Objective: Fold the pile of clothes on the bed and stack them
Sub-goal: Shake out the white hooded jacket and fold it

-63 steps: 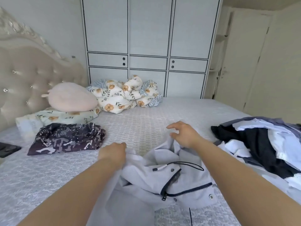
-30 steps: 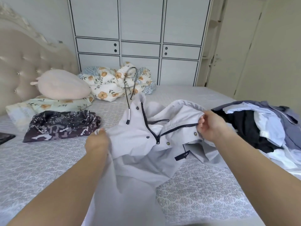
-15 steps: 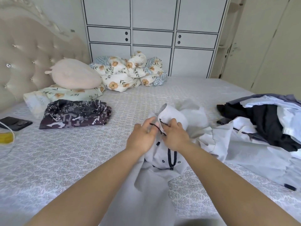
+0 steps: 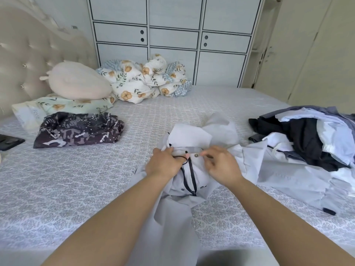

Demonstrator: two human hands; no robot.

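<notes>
Where it hung lifted a second ago, jacket (image 4: 194, 177) lies bunched on bed (image 4: 76, 179), left hand (image 4: 165, 164) and right hand (image 4: 221, 166) pinching its collar.

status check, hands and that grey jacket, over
Left hand and right hand both gripping the light grey jacket at the collar. Jacket bunched on the bed, not folded. Unfolded pile waits to the right.
</notes>
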